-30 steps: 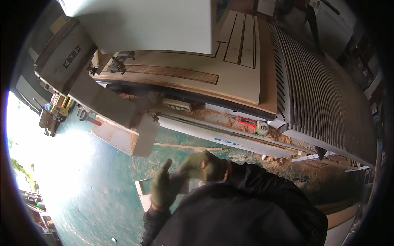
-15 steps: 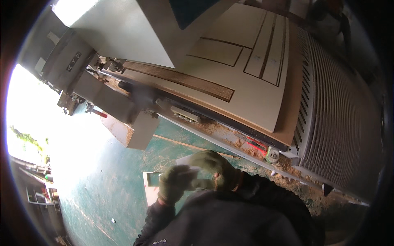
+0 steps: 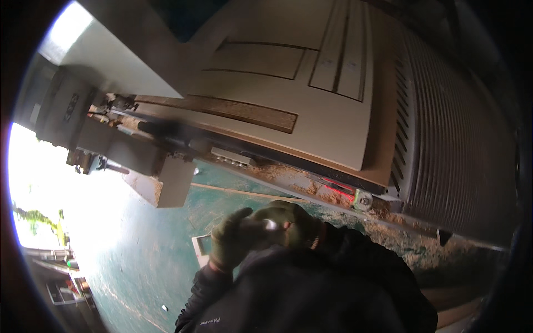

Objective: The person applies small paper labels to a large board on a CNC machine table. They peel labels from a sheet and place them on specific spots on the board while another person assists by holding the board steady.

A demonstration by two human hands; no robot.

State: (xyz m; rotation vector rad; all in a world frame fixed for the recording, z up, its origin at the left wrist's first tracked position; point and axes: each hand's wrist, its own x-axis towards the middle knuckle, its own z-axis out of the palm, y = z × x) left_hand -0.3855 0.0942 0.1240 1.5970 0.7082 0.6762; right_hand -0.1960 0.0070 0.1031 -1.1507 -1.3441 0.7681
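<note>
Both my hands wear olive-green gloves and meet in front of my dark jacket. My left hand (image 3: 229, 244) is closed, one finger sticking up toward the right hand; what lies in its grip is blurred and dark. My right hand (image 3: 297, 221) curls from above, fingers bent, around a small pale shiny piece (image 3: 270, 224) that catches the light between the hands. The piece's kind and full shape are hidden. Just left of my left hand, a pale frame-like piece (image 3: 199, 251) shows partly, low over the green floor.
Ahead stands a large cutting machine with a grooved pale panel (image 3: 333, 125) on its bed. Sawdust (image 3: 288, 176) lies along the near rail. A grey machine head (image 3: 130, 147) juts in at left; ribbed bellows (image 3: 444, 139) cover the right. A thin wooden strip (image 3: 239, 192) lies on the green floor (image 3: 133, 266).
The white sheet-like piece between my hands no longer shows. My left hand has tilted, a finger now raised. The machine has shifted left in view as my head turned.
</note>
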